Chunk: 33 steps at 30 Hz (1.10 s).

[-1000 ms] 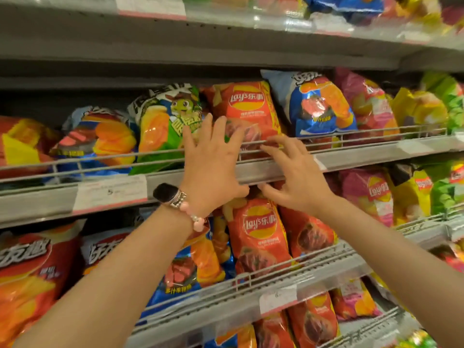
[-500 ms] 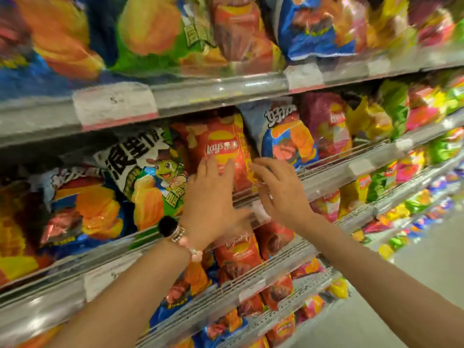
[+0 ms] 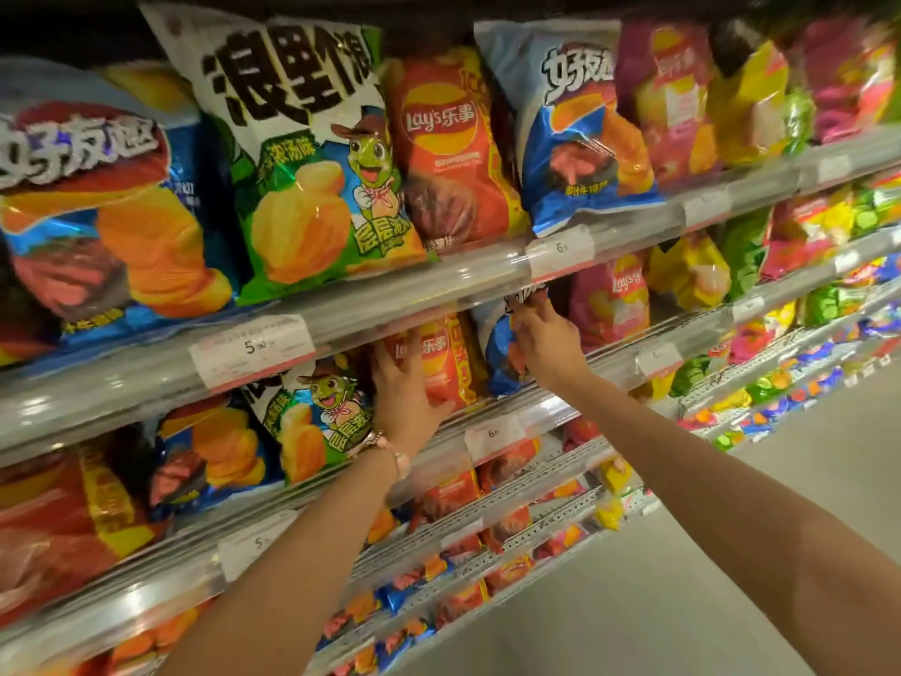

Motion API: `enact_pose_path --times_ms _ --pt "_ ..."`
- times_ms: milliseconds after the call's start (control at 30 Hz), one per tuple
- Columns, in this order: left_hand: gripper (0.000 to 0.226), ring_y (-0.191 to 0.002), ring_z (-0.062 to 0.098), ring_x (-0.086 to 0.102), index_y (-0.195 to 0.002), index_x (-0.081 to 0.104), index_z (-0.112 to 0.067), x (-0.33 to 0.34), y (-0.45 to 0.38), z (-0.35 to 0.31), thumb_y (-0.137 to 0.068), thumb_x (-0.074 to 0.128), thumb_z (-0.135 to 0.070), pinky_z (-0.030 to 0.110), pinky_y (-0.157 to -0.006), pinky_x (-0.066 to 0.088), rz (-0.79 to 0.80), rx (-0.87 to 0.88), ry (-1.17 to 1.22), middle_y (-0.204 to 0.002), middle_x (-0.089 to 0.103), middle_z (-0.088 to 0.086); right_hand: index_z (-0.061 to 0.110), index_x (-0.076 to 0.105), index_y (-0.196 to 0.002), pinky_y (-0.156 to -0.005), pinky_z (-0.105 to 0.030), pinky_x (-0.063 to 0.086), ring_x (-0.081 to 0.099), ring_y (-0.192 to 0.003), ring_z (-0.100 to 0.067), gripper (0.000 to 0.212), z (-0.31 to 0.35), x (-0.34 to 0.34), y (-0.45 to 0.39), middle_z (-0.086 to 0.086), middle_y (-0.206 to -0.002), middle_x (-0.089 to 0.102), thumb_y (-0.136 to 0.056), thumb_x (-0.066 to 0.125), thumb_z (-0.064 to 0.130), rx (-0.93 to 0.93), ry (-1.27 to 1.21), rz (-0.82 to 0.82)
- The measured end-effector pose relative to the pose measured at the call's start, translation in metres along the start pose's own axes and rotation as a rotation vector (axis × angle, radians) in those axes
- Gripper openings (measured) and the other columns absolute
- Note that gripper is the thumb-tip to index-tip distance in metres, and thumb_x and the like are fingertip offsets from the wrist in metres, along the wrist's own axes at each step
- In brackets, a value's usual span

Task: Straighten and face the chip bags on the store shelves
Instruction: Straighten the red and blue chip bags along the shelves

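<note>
Two shelves of chip bags fill the view. On the lower of them stands a red Lay's bag; my left hand lies against its front with the fingers spread flat. Right beside it is a blue bag. My right hand has its fingers curled round that bag's top and front edge, just under the upper shelf's rail. A green-and-white cartoon bag stands to the left of my left hand. Part of both bags is hidden behind the rail and my hands.
The upper shelf rail carries price tags and holds a large green-white bag, a red Lay's bag and a blue bag. Pink and yellow bags continue rightward. Lower shelves run down to the grey floor.
The view has tilted up and closer, so a higher shelf now fills the top. My hands have spread apart: the left stays on the red Lay's bag, the right has shifted onto the blue bag.
</note>
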State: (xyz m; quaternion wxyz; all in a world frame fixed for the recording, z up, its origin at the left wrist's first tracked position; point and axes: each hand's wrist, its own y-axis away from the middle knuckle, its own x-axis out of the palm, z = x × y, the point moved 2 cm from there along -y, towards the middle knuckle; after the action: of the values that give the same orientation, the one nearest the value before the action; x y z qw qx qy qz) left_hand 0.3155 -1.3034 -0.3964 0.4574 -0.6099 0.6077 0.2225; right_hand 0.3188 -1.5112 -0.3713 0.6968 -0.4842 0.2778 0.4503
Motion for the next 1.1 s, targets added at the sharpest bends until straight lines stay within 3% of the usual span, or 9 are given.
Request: enact_pose_path --times_ms 100,167,367,500,600,700,833,1033,1100 --pt "0.112 -0.143 0.038 0.009 -0.152 0.007 -0.032 -0.001 0.000 0.000 -0.069 0.080 -0.047 0.047 -0.112 0.025 0.018 -0.025 0.056 -0.157 0.000 0.019 0.007 0.055 -0.124 -0.087 -0.048 0.046 0.052 -0.111 -0.040 0.037 -0.015 -0.011 -0.014 -0.020 -0.126 0.051 -0.088 0.059 0.016 0.003 -0.184 -0.030" --pt "0.105 -0.143 0.034 0.013 -0.152 0.013 -0.027 -0.001 -0.001 -0.002 -0.072 0.079 -0.043 0.042 -0.113 0.023 -0.044 -0.064 0.185 -0.156 0.008 0.017 0.003 0.045 -0.131 -0.093 -0.047 0.043 0.045 -0.116 -0.037 0.062 -0.033 -0.013 -0.028 -0.022 -0.127 0.048 -0.079 0.073 0.022 0.089 -0.293 -0.035" --pt "0.128 -0.131 0.034 0.041 -0.150 0.003 -0.017 0.012 -0.011 -0.001 -0.058 0.089 -0.041 0.047 -0.108 0.037 -0.139 -0.380 0.360 -0.144 0.037 0.016 0.004 0.030 -0.140 -0.097 -0.037 0.047 0.055 -0.117 -0.022 0.085 -0.070 0.010 -0.046 -0.011 -0.125 0.056 -0.071 0.080 0.004 0.245 -0.911 0.335" --pt "0.132 -0.129 0.032 0.044 -0.150 0.006 -0.012 0.018 -0.014 -0.002 -0.053 0.092 -0.035 0.048 -0.106 0.039 -0.152 -0.486 0.398 -0.141 0.043 0.016 0.004 0.051 -0.127 -0.065 -0.025 0.055 0.068 -0.078 -0.012 0.060 -0.090 0.022 -0.045 -0.009 -0.102 0.067 -0.074 0.079 0.010 0.312 -0.938 0.591" --pt "0.119 -0.122 0.032 0.051 -0.146 0.017 -0.010 0.019 -0.015 -0.007 -0.055 0.092 -0.026 0.046 -0.096 0.048 -0.232 -0.553 0.414 -0.133 0.050 0.015 0.003 0.057 -0.120 -0.076 -0.028 0.054 0.067 -0.089 -0.019 0.058 -0.098 0.025 -0.051 -0.008 -0.103 0.069 -0.070 0.082 0.017 0.340 -0.951 0.638" --pt "0.109 -0.107 0.029 0.058 -0.144 0.023 -0.012 0.018 -0.015 -0.014 -0.058 0.091 -0.016 0.035 -0.061 0.059 -0.330 -0.584 0.502 -0.124 0.056 0.013 0.004 0.056 -0.124 -0.096 -0.042 0.049 0.062 -0.110 -0.027 0.082 -0.098 0.024 -0.057 -0.012 -0.120 0.064 -0.054 0.088 0.032 0.341 -0.982 0.697" --pt "0.105 -0.108 0.032 0.060 -0.142 0.027 -0.012 0.014 -0.014 -0.016 -0.058 0.091 -0.021 0.050 -0.085 0.053 -0.413 -0.586 0.506 -0.123 0.059 0.014 0.004 0.054 -0.127 -0.103 -0.048 0.043 0.059 -0.113 -0.028 0.093 -0.095 0.025 -0.061 -0.013 -0.123 0.062 -0.045 0.089 0.034 0.329 -1.063 0.746" --pt "0.103 -0.091 0.032 0.068 -0.143 0.027 -0.021 0.012 -0.013 -0.015 -0.061 0.090 -0.024 0.048 -0.055 0.059 -0.303 -0.627 0.546 -0.113 0.061 0.005 0.011 0.054 -0.125 -0.100 -0.048 0.046 0.062 -0.110 -0.027 0.062 -0.086 0.018 -0.066 -0.011 -0.119 0.066 -0.069 0.081 0.014 0.197 -1.104 0.726" --pt "0.103 -0.098 0.033 0.066 -0.144 0.025 -0.020 0.010 -0.013 -0.015 -0.063 0.089 -0.026 0.050 -0.063 0.059 -0.275 -0.630 0.508 -0.117 0.059 0.006 0.010 0.050 -0.128 -0.099 -0.047 0.047 0.061 -0.110 -0.027 0.067 -0.084 0.015 -0.068 -0.010 -0.119 0.064 -0.070 0.082 0.017 0.229 -1.113 0.650"
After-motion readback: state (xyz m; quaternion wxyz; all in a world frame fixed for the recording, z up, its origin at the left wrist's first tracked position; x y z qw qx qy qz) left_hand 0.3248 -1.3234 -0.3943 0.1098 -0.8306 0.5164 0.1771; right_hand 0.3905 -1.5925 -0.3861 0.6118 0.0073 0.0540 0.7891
